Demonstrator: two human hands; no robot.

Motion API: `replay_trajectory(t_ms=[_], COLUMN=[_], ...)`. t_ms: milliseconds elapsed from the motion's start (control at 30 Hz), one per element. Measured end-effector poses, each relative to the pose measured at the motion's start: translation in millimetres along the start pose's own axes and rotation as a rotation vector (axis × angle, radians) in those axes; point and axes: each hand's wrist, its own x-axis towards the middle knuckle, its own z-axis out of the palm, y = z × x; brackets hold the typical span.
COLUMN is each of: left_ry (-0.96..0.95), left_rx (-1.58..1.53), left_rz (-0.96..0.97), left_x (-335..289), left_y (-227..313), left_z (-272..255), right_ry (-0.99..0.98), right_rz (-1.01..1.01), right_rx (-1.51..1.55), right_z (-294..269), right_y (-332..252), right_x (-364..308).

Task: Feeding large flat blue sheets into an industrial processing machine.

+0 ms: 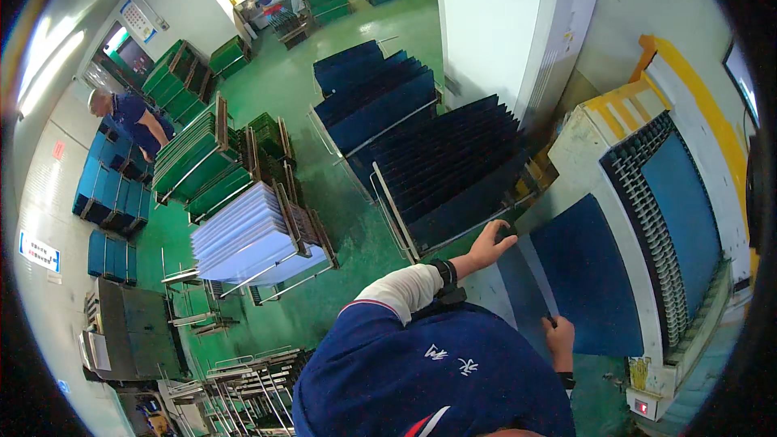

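Observation:
I hold a large dark blue flat panel (587, 275) in front of me with both hands. My left hand (490, 244) grips its upper left corner, next to a rack of upright dark blue panels (453, 162). My right hand (560, 338) pinches the panel's lower edge. The panel lies over the pale deck of a cream and yellow machine (627, 113), beside a black ribbed conveyor carrying another blue panel (680, 194).
A second dark blue panel rack (372, 93) stands farther back. Carts of green panels (198, 158) and white panels (247, 239) sit to the left on the green floor. A person in blue (133, 117) bends over blue crates (109, 190). Empty metal racks (243, 380) stand at lower left.

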Motion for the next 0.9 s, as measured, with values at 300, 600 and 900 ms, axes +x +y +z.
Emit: replay_trajectory(t_ms=[300,600,900], left_ry=[-0.006,0.000,0.025], left_rx=[-0.008,0.021,0.083], left_rz=[-0.002,-0.001,0.062], left_x=[-4,-2,-2], left_y=[11,9,0], left_z=[-3,0,0], right_ry=[-0.017,0.017,-0.076], right_rz=[0.011,-0.020,0.073], right_rx=[0.027,0.049,0.126], right_z=[-2,-1,-14], right_y=[0,1,-14], right_x=[0,3,1])
